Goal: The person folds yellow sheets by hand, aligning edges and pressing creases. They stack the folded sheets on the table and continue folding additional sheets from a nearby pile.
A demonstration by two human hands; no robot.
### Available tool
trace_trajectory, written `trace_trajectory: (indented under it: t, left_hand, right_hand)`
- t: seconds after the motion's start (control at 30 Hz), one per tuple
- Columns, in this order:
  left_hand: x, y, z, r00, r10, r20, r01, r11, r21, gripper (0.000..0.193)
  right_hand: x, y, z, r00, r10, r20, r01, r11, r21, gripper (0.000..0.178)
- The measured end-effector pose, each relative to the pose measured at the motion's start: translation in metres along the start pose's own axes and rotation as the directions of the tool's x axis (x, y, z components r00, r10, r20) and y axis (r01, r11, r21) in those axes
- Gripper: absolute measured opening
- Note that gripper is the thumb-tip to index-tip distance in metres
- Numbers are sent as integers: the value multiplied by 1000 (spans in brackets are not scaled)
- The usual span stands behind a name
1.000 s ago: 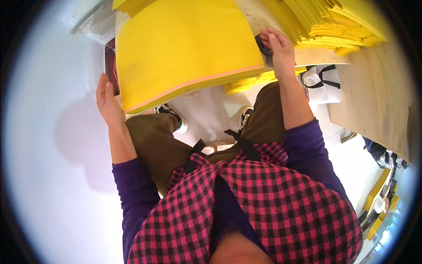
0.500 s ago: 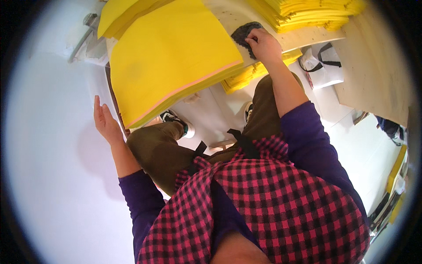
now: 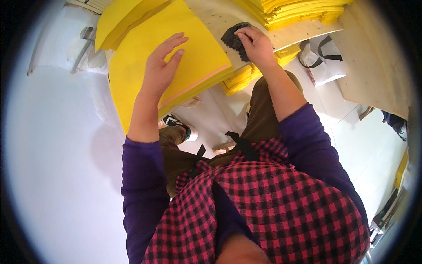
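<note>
A stack of flat yellow sheets (image 3: pixel 132 66) lies on the table, with a pale pink strip along its near edge. Over it my left hand (image 3: pixel 163 66) reaches with fingers stretched and thumb apart, holding nothing; whether it touches the top sheet I cannot tell. To the right of the stack, a dark grey crumpled cloth or pad (image 3: pixel 233 42) rests on the wooden tabletop. My right hand (image 3: pixel 258 46) is at its right side, fingertips bent together over the dark pad. Anything between those fingers is too small to make out.
More folded yellow pieces (image 3: pixel 303 13) are piled at the far right, and others (image 3: pixel 239 81) sit below the table edge. A white bag with black handles (image 3: pixel 323 59) stands beside a wooden panel (image 3: pixel 373 66). My knees are under the table's near edge.
My left hand has swung from beside the table's left edge up and right over the yellow stack. The right hand stays at the dark pad. The view has shifted slightly.
</note>
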State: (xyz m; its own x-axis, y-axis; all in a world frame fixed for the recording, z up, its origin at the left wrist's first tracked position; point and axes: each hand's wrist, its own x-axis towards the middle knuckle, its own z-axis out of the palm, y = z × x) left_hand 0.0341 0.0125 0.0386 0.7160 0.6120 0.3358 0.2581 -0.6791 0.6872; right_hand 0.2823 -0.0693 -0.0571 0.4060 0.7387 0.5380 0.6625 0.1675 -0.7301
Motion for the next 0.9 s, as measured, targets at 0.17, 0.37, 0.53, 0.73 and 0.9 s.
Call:
trace_trajectory:
  t: [0.17, 0.37, 0.53, 0.73, 0.9]
  left_hand:
    - [5, -22, 27, 987, -151, 57, 160, 966, -202, 32]
    - [-2, -37, 32, 969, -247, 29, 242, 906, -347, 38]
    - [-4, -39, 32, 973, -226, 38, 223, 894, -389, 40]
    - [-3, -43, 31, 977, -211, 36, 206, 882, -424, 39]
    - [-4, -42, 32, 977, -210, 32, 204, 891, -406, 39]
  right_hand:
    - [-9, -7, -6, 945, 225, 238, -312, 839, 446, 18]
    - [-6, -11, -3, 817, 289, 498, -542, 681, 493, 28]
    - [-7, -18, 7, 783, 164, 600, -540, 657, 526, 48]
    - [-8, -24, 8, 725, 141, 674, -577, 659, 483, 60]
    - [-8, -25, 9, 707, 127, 695, -600, 628, 496, 62]
